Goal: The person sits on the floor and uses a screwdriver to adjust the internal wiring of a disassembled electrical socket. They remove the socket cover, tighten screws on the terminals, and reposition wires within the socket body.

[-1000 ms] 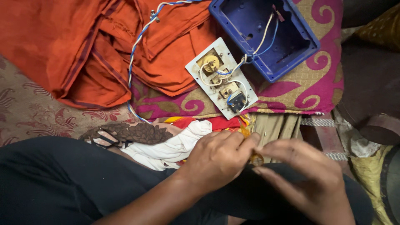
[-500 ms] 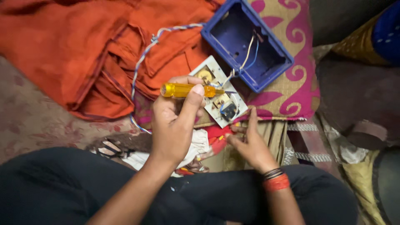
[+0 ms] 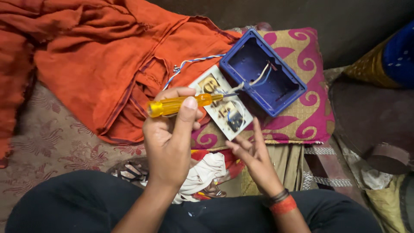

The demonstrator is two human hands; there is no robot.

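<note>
Screwdriver point(image 3: 183, 105), yellow-handled, lies roughly level in your left hand point(image 3: 170, 142): your fingers point(image 3: 172, 93) wrap over the handle from behind and your thumb point(image 3: 186, 113) presses across its near side. Its metal tip points right and rests over the white switch plate point(image 3: 224, 108), near the upper terminals.

Switch plate lies face down, tilted, on the patterned pink and tan cushion point(image 3: 297, 116), with its brass terminals and a small dark part facing up. Thin wires point(image 3: 261, 77) run from the plate into the blue plastic box point(image 3: 263, 72), which sits open side up just beside the plate's upper right edge.

Your right hand point(image 3: 254, 159) holds nothing: palm up, fingers point(image 3: 258, 136) spread loosely, fingertips at the lower edge of the plate. Whether they touch it cannot be told.

Orange cloth point(image 3: 99, 56) lies bunched to the left, with a twisted blue and white cord point(image 3: 189, 64) running across it toward the plate.
</note>
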